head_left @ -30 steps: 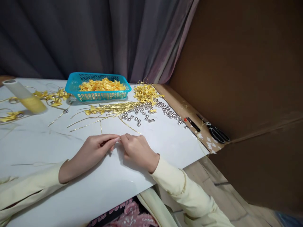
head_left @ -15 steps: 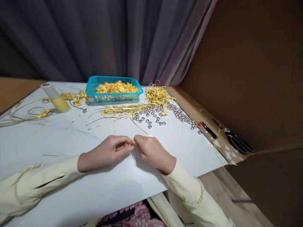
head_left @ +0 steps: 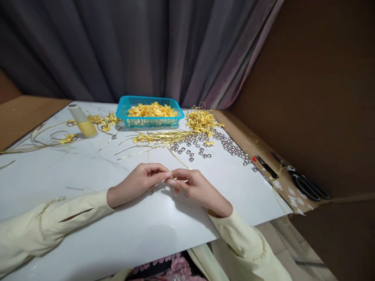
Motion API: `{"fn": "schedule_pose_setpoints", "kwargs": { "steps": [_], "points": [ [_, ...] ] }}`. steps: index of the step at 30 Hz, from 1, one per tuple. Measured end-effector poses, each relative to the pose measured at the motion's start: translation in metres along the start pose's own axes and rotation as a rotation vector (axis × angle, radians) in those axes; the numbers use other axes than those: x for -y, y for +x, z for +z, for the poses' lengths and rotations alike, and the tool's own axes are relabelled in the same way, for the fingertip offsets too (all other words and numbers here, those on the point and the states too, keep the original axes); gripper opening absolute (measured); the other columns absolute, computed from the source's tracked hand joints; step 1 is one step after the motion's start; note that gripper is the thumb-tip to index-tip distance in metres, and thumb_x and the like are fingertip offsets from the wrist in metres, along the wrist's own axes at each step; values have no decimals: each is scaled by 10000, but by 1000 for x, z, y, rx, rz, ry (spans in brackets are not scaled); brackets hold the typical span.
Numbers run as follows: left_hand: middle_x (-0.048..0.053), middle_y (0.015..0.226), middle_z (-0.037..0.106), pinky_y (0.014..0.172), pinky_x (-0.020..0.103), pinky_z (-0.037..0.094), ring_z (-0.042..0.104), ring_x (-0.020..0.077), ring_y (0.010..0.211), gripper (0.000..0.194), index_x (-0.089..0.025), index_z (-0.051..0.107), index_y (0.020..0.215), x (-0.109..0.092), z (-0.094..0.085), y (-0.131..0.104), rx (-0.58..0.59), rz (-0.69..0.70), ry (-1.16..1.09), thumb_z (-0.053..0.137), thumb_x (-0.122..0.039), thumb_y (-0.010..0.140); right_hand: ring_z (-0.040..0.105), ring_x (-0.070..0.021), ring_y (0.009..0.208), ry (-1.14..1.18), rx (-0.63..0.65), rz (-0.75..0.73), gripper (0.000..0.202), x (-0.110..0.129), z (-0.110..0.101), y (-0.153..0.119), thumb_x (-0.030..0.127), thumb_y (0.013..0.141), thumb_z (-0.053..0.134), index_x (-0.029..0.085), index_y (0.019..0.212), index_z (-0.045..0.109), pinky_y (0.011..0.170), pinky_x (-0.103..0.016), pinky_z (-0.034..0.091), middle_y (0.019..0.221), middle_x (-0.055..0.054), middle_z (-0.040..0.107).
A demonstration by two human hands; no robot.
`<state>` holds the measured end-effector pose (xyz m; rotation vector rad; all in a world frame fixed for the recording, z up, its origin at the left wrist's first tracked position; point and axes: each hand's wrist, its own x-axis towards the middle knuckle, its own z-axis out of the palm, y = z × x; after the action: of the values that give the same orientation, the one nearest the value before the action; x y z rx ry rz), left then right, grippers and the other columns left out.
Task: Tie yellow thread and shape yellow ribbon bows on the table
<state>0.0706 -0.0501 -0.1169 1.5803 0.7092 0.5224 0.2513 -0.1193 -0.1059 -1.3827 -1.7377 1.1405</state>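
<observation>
My left hand (head_left: 140,184) is closed in a pinch, its thumb and index fingertips meeting those of my right hand (head_left: 197,189) over the middle of the white tabletop (head_left: 125,238). My right hand pinches too. Between the fingertips shows a tiny piece of thin gold cord, mostly hidden by the fingers. Beyond the hands lies a bundle of gold cords (head_left: 166,136), with loose strands reaching toward me. Silver beads (head_left: 202,150) are scattered to its right. A heap of yellow ribbon flowers (head_left: 200,119) lies at the bundle's far end.
A blue basket (head_left: 150,123) of yellow ribbon pieces stands at the back. Left of it are a spool of yellow thread (head_left: 84,124) and a cord with a yellow flower (head_left: 66,138). Black-handled scissors (head_left: 304,183) and small snips (head_left: 267,167) lie along the right edge.
The view has swung slightly left, so things sit further right. My right hand's fingers have opened out from a tighter curl into a fingertip pinch against the left hand.
</observation>
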Motion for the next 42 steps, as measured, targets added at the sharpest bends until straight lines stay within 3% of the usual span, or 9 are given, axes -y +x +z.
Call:
{"fn": "schedule_pose_setpoints", "kwargs": {
  "steps": [5, 12, 16, 22, 29, 42],
  "points": [
    [18, 694, 618, 436, 194, 343, 421, 80, 503, 224, -149, 683, 784, -2, 1, 0, -34, 11, -23, 625, -364, 809, 467, -71, 518, 79, -96, 16, 151, 1, 3, 1, 213, 874, 567, 120, 807, 666, 567, -199, 402, 666, -7, 642],
    [9, 713, 606, 449, 188, 391, 482, 102, 559, 222, -165, 648, 805, -1, 1, -1, -56, 43, 8, 609, -383, 826, 447, -65, 498, -2, -135, -14, 195, 6, 2, 0, 175, 865, 567, 137, 694, 654, 556, -194, 369, 617, 14, 636],
    [6, 732, 600, 481, 187, 426, 506, 109, 598, 238, -166, 640, 821, 4, 1, -2, -80, 90, 92, 589, -397, 844, 488, -76, 548, -46, -151, 4, 172, 4, 1, 0, 171, 863, 553, 140, 730, 657, 579, -196, 390, 663, 5, 658],
    [-8, 709, 598, 494, 190, 420, 501, 105, 594, 253, -166, 643, 822, 8, 0, -1, -89, 133, 168, 560, -401, 860, 579, -106, 659, -79, -144, 50, 185, 7, 0, -1, 235, 842, 585, 143, 954, 701, 598, -197, 431, 898, -43, 705],
    [-9, 691, 624, 519, 204, 411, 500, 96, 564, 234, -159, 642, 800, 7, 1, -1, -90, 201, 258, 528, -348, 878, 456, -73, 525, -60, -107, 68, 247, 5, 1, 0, 205, 870, 510, 116, 895, 738, 510, -180, 362, 634, -4, 636],
    [-16, 676, 626, 551, 207, 417, 505, 95, 575, 212, -162, 650, 787, 5, 2, -1, -103, 234, 298, 533, -318, 868, 500, -80, 544, -51, -148, 27, 239, 2, 2, 1, 194, 862, 505, 123, 853, 733, 514, -171, 397, 607, 0, 629]
  ]
}}
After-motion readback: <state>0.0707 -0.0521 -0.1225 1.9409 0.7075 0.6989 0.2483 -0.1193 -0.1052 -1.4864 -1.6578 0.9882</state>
